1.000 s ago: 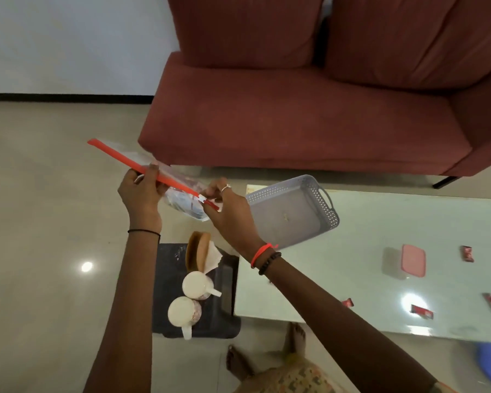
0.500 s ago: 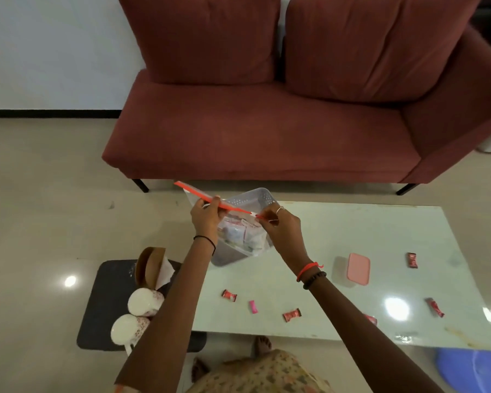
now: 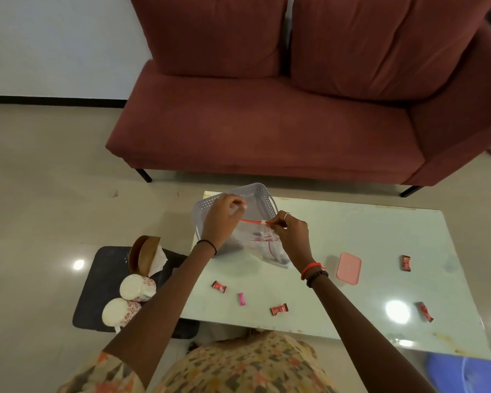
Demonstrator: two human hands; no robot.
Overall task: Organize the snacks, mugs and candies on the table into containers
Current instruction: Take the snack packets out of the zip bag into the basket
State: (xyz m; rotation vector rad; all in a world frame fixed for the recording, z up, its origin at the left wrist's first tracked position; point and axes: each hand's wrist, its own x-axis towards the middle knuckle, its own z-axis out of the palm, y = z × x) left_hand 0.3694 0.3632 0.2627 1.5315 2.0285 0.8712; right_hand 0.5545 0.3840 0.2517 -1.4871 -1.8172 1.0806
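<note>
Both hands hold a clear zip bag (image 3: 262, 245) over the grey perforated basket (image 3: 210, 204), which sits at the far left corner of the pale worktop (image 3: 380, 236). The left hand (image 3: 221, 219) has its fingers closed on the bag's red zip strip (image 3: 250, 221) near the basket's left wall. The right hand (image 3: 291, 235) pinches the white slider end of the same strip between thumb and forefinger, just right of the basket. Packets inside the bag show through the plastic, too blurred to read.

Right of the basket, near the right wrist, lies a pink lidded box (image 3: 348, 268). Nearer the person than the basket, 3 wrapped candies lie apart on the worktop: a red one (image 3: 219, 287), a pink one (image 3: 241, 298) and another red one (image 3: 279, 309). 2 more red candies (image 3: 406, 263) lie well right of the basket.

Left of the basket, on a dark tray (image 3: 102, 279) off the worktop, 2 white mugs (image 3: 136, 287) lie on their sides beside a brown holder (image 3: 142, 258) with white tissue.
</note>
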